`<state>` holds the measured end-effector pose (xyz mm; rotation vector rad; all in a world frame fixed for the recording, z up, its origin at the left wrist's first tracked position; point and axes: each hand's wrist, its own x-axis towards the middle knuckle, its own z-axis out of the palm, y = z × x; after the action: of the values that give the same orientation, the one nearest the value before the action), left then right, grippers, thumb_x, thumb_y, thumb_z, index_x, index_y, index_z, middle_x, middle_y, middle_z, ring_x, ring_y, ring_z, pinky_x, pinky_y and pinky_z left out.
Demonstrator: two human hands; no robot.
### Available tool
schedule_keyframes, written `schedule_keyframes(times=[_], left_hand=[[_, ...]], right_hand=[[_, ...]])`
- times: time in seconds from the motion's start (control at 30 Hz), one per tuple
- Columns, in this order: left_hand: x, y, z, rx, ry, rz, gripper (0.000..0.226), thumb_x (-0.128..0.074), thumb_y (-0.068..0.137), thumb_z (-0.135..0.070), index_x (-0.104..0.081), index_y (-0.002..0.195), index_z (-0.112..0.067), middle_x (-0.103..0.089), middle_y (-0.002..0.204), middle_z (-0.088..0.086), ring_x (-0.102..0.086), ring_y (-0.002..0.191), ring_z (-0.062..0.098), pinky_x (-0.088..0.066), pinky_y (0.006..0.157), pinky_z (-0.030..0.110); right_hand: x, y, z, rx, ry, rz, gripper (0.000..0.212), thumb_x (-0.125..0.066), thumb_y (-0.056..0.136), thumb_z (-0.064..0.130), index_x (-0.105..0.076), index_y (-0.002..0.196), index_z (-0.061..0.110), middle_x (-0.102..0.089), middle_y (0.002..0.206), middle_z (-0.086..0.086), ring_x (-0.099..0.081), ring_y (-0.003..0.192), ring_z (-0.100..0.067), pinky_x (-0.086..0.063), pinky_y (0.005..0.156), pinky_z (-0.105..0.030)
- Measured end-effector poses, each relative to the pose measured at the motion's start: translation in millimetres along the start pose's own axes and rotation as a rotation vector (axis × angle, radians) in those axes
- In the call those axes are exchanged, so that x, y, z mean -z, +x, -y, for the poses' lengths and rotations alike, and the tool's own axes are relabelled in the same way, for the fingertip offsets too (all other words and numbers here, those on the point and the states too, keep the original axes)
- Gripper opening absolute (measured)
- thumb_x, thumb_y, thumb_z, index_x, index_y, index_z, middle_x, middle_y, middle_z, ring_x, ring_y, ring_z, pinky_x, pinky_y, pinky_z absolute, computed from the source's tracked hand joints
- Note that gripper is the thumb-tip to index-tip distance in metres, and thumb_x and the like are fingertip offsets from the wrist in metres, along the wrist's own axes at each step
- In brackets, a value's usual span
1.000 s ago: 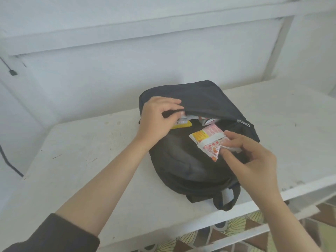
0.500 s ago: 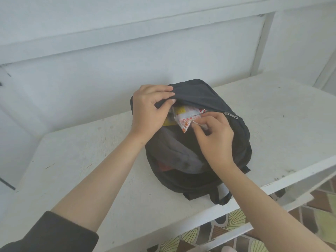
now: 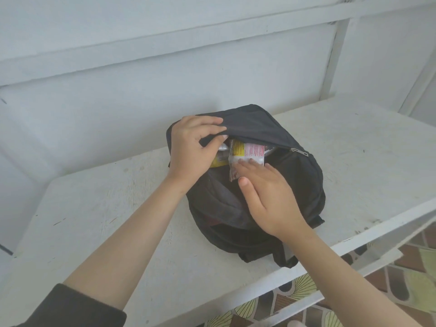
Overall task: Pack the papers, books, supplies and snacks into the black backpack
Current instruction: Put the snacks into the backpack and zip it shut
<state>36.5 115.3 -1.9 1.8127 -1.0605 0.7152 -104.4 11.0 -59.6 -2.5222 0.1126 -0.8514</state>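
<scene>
Starting nearest the camera, a dark sleeve (image 3: 70, 308) covers the left forearm at the lower left corner. Patterned floor tiles (image 3: 412, 279) show below the front edge of the white bench (image 3: 94, 208) at the lower right.

The black backpack (image 3: 302, 185) lies on the bench, right of centre and near the front edge. A strap loop (image 3: 289, 257) of the backpack rests at that edge.

The right hand (image 3: 266, 197) lies over the middle of the backpack. Its fingers are straight and held together, and the thumb points to the left. Its fingertips (image 3: 245, 164) press flat on a red-and-white snack packet (image 3: 253, 151); the hand grips nothing. The snack packet sits in the open mouth of the backpack, with its upper edge under the flap (image 3: 247, 126). Just left of it, a yellow packet (image 3: 218, 162) also sits in the opening, partly hidden behind the left hand (image 3: 191, 152).

The left hand is clamped on the edge of the flap. Its fingers curl over the top of the fabric and the thumb lies beneath, holding the flap raised above both packets. A zipper pull (image 3: 299, 151) sits at the right end of the opening, apart from both hands.

Beyond the backpack, a white panelled wall (image 3: 141, 79) rises from the rear of the bench.
</scene>
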Motion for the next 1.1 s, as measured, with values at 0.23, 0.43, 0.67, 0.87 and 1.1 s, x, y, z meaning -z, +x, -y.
schedule_keyframes(times=[0.23, 0.43, 0.67, 0.87, 1.1], left_hand=[[0, -4, -2, -0.007, -0.011, -0.003, 0.01, -0.071, 0.077, -0.018, -0.076, 0.085, -0.014, -0.065, 0.098, -0.014, -0.053, 0.095, -0.003, -0.044, 0.089, 0.021], [3, -6, -4, 0.039, -0.011, 0.097, 0.008, -0.07, 0.078, -0.014, -0.074, 0.085, -0.014, -0.065, 0.096, -0.015, -0.056, 0.096, 0.001, -0.04, 0.09, 0.012], [3, -12, -4, 0.134, -0.039, 0.175, 0.009, -0.07, 0.081, -0.016, -0.072, 0.09, -0.018, -0.064, 0.099, -0.018, -0.053, 0.099, -0.001, -0.036, 0.091, 0.007], [4, -16, 0, 0.069, -0.048, 0.143, 0.011, -0.072, 0.078, -0.016, -0.074, 0.089, -0.015, -0.064, 0.098, -0.015, -0.054, 0.098, -0.003, -0.038, 0.092, 0.01], [7, -18, 3, -0.08, 0.0, 0.04, 0.009, -0.073, 0.077, -0.014, -0.077, 0.084, -0.013, -0.071, 0.098, -0.003, -0.058, 0.095, 0.009, -0.045, 0.088, 0.036]], right_hand=[[-10, 22, -12, 0.006, -0.094, 0.31, 0.074, 0.008, 0.088, 0.055, -0.015, 0.151, 0.024, -0.012, 0.158, 0.008, 0.0, 0.145, -0.008, 0.007, 0.116, -0.038], [-15, 35, -17, 0.068, -0.109, 0.313, 0.07, 0.002, 0.091, 0.051, -0.021, 0.15, 0.019, -0.019, 0.157, 0.0, -0.007, 0.146, -0.017, 0.006, 0.115, -0.041], [-10, -3, -13, 0.056, -0.092, -0.01, 0.048, -0.025, 0.098, 0.036, -0.061, 0.122, 0.013, -0.056, 0.133, -0.005, -0.047, 0.126, -0.023, -0.032, 0.108, -0.036], [-7, -10, -12, -0.021, -0.212, 0.132, 0.071, 0.0, 0.095, 0.052, -0.039, 0.143, 0.019, -0.034, 0.151, 0.003, -0.022, 0.142, -0.012, -0.01, 0.115, -0.032], [-14, 11, -18, -0.022, -0.228, 0.302, 0.071, 0.01, 0.088, 0.055, -0.008, 0.151, 0.025, -0.004, 0.157, 0.009, 0.004, 0.142, -0.004, 0.007, 0.115, -0.034]])
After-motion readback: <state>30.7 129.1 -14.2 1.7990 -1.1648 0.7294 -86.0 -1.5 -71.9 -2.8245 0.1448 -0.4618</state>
